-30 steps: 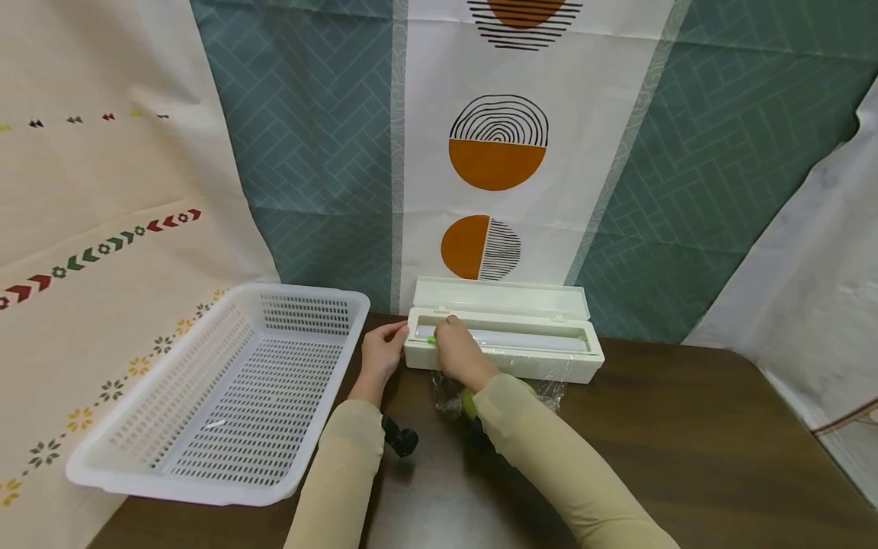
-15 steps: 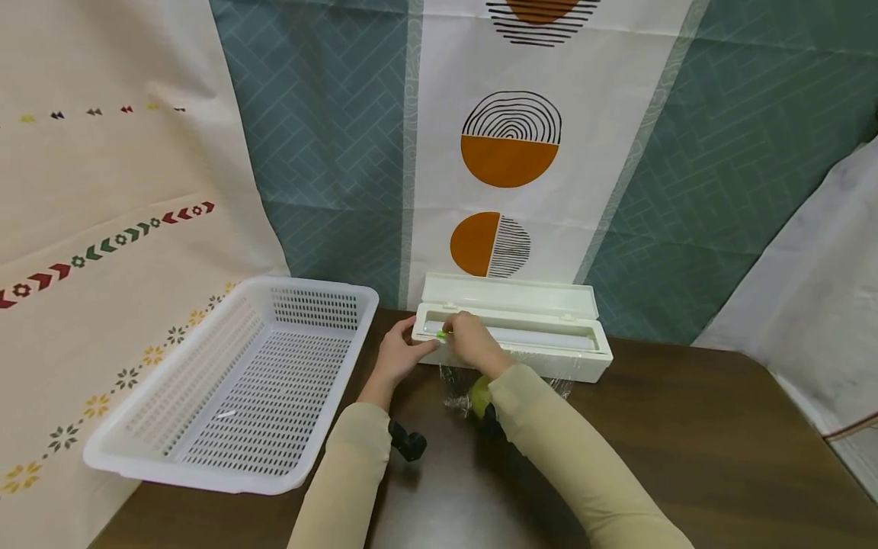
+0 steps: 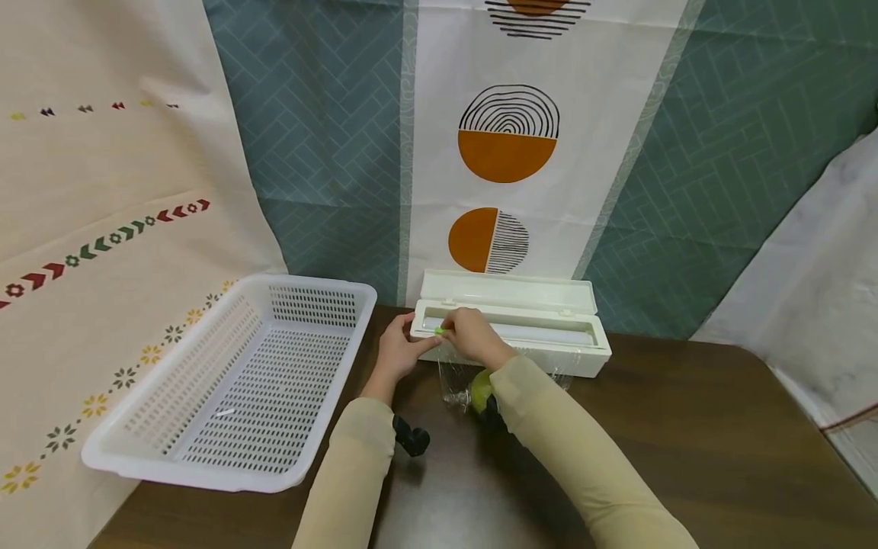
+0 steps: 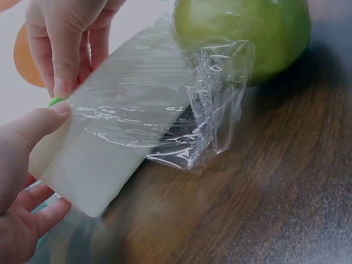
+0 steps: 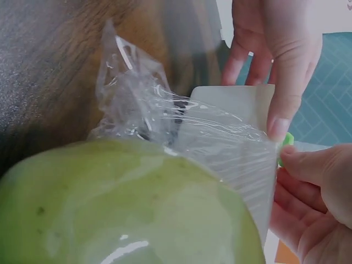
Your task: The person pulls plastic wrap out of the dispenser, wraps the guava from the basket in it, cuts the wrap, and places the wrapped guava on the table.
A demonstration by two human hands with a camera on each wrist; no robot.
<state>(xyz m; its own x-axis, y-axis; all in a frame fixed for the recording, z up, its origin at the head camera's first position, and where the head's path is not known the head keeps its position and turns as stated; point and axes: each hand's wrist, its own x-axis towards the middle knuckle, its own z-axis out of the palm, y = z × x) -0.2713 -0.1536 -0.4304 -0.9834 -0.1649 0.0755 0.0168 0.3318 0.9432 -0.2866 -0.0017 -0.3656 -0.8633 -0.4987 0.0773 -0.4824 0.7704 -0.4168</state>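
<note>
A white cling film dispenser (image 3: 528,361) lies on the table with its lid (image 3: 509,292) raised, the film roll (image 3: 542,335) visible inside. My left hand (image 3: 398,352) grips the dispenser's left end, thumb on the front top edge, fingers around the end. At that same end my right hand (image 3: 473,335) pinches the small green slide cutter (image 5: 286,147) between thumb and fingers. Clear cling film (image 4: 212,99) hangs crumpled over the dispenser's front. Just in front sits a green fruit (image 4: 247,36), its kind uncertain, with film against it; my right forearm partly hides it in the head view.
To the left stands a large white perforated plastic basket (image 3: 264,381), with a small white strip (image 3: 225,412) in it. Patterned cloths (image 3: 329,152) hang behind and beside the dark wooden table (image 3: 686,427).
My left thumb has come forward onto the dispenser's front edge beside the cutter. My right hand stays at the left end on the cutter. The head view has shifted slightly.
</note>
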